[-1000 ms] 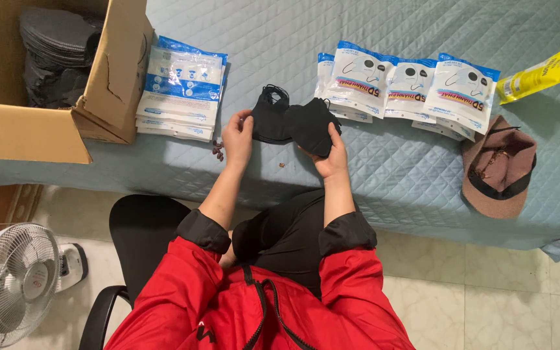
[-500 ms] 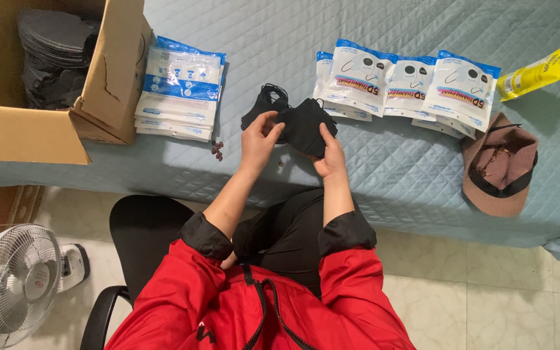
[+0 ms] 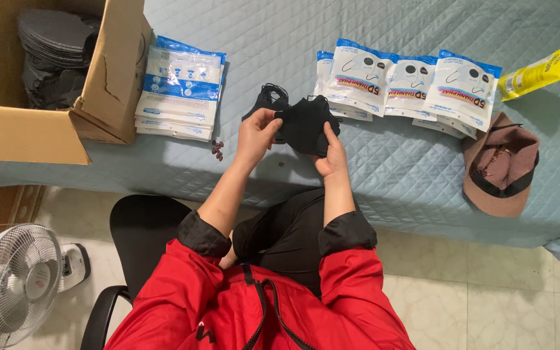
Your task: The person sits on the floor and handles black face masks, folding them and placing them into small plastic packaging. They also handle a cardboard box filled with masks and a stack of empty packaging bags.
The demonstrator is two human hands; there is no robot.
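Note:
Both hands hold a black face mask (image 3: 304,123) just above the blue quilted bed (image 3: 390,162). My left hand (image 3: 256,133) pinches its left edge, and my right hand (image 3: 328,152) grips it from below on the right. A second black mask (image 3: 266,100) with its ear loops lies on the quilt just behind, partly hidden. To the right lies a row of white and blue mask packets (image 3: 409,87). A stack of similar packets (image 3: 179,87) sits to the left.
An open cardboard box (image 3: 27,129) with stacked dark masks (image 3: 53,52) stands at the left. A brown cap (image 3: 497,165) and a yellow packet (image 3: 542,65) lie at the right. A white fan (image 3: 11,282) and a black chair (image 3: 140,227) are on the floor.
My left hand has moved right, bringing the mask's left side in toward my right hand, so the mask now looks folded and narrower.

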